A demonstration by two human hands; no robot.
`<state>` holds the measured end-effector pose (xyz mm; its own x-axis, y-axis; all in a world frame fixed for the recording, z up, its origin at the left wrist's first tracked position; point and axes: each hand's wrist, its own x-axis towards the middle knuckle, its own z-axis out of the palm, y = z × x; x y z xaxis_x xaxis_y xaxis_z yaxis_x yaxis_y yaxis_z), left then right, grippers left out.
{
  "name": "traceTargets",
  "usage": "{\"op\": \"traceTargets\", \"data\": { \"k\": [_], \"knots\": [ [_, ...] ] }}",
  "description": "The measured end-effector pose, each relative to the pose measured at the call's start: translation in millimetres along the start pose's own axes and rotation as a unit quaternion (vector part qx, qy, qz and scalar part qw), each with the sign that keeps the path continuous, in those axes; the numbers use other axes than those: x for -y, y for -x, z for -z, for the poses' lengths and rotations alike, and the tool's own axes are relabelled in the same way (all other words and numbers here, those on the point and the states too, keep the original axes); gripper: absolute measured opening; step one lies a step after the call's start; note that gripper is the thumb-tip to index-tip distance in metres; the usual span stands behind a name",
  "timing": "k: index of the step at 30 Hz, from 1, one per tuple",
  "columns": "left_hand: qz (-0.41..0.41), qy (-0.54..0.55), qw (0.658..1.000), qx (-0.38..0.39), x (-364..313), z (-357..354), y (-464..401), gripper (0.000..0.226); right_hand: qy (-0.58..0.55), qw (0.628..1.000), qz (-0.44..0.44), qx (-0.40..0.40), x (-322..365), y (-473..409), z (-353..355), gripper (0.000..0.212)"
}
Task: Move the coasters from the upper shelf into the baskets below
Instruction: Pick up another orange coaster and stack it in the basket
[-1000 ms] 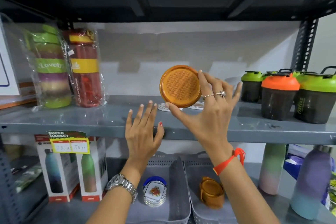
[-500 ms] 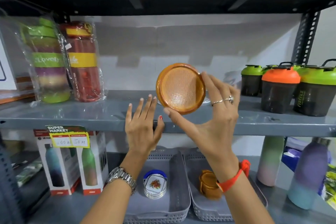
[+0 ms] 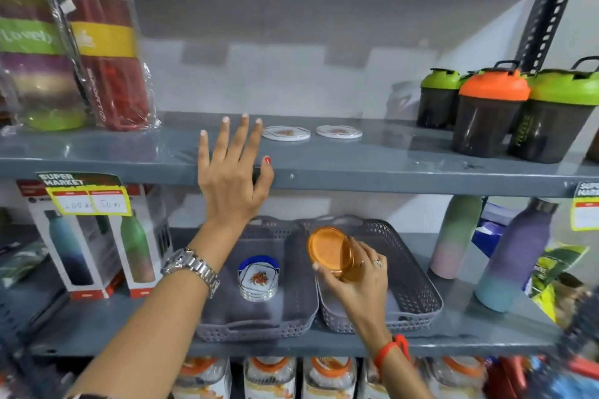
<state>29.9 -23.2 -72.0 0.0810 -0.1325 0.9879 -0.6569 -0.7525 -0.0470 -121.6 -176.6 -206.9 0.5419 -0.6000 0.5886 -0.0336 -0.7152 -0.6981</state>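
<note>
Left hand (image 3: 231, 172): raised, back to the camera, fingers spread and straight, empty; palm at the front lip of the upper shelf (image 3: 389, 168), fingertips reaching over it. Metal watch (image 3: 191, 266) on the wrist.

Right hand (image 3: 358, 272): lowered into the right basket (image 3: 418, 285), fingers and thumb closed round the edge of an orange coaster (image 3: 329, 249), which is tilted with its face toward the camera. An orange stack shows partly behind the hand, at about 4 o'clock from the held coaster; whether they touch cannot be told. Ring on one finger, red band (image 3: 390, 348) on the wrist.

Upper shelf: two white coasters, one (image 3: 286, 133) at 1 o'clock from the left fingertips, the other (image 3: 338, 132) just to its 3 o'clock, apart. Shaker cups (image 3: 492, 113) at the far 3 o'clock end, wrapped bottles (image 3: 103, 42) at 9 o'clock.

Lower shelf: left basket (image 3: 291, 311) holds a stack of white-and-blue coasters (image 3: 258, 278); the right basket stands beside it, rims touching.

Change from a second ago: the orange coaster, then held up in front of the upper shelf, is now down inside the right basket. The left hand has stayed near the shelf lip, open. The camera has tipped downward.
</note>
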Motion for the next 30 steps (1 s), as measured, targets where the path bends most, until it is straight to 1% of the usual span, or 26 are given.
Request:
{"op": "traceTargets", "data": {
  "k": [2,5,7,9,12,17,19,21,23,27,29,30],
  "knots": [
    [-0.002,0.005,1.0,0.001,-1,-1,2,0.05,0.016,0.997,-0.073,0.025,-23,-4,-7,0.086],
    [0.0,0.008,1.0,-0.005,-4,-2,3,0.05,0.077,0.986,-0.138,0.051,-52,-17,-17,0.084],
    [0.004,0.004,1.0,-0.011,-2,-2,5,0.049,0.12,0.975,-0.167,0.085,-67,-29,-24,0.073],
    [0.013,0.0,1.0,-0.012,-3,-4,6,0.049,0.174,0.962,-0.172,0.119,-85,-40,-31,0.058],
    [0.017,-0.002,1.0,-0.016,-4,-6,8,0.048,0.25,0.941,-0.172,0.152,-106,-48,-38,0.053],
    [0.013,-0.001,0.999,-0.033,-3,-8,9,0.048,0.337,0.905,-0.155,0.208,-105,-52,-47,0.038],
    [0.015,-0.004,0.999,-0.035,-3,-9,9,0.048,0.337,0.899,-0.162,0.228,-107,-54,-51,0.04],
    [0.016,-0.006,0.999,-0.036,-4,-11,8,0.048,0.322,0.895,-0.199,0.237,-110,-54,-54,0.049],
    [0.012,-0.007,0.999,-0.037,-3,-12,9,0.048,0.33,0.883,-0.224,0.249,-108,-54,-55,0.058],
    [0.009,-0.01,0.999,-0.038,-1,-13,10,0.048,0.367,0.864,-0.219,0.265,-103,-54,-54,0.055],
    [0.008,-0.011,0.999,-0.038,-1,-13,11,0.048,0.371,0.867,-0.213,0.257,-100,-51,-50,0.058],
    [0.008,-0.01,0.999,-0.037,-2,-12,12,0.048,0.369,0.875,-0.199,0.242,-96,-48,-47,0.057]
  ]
}}
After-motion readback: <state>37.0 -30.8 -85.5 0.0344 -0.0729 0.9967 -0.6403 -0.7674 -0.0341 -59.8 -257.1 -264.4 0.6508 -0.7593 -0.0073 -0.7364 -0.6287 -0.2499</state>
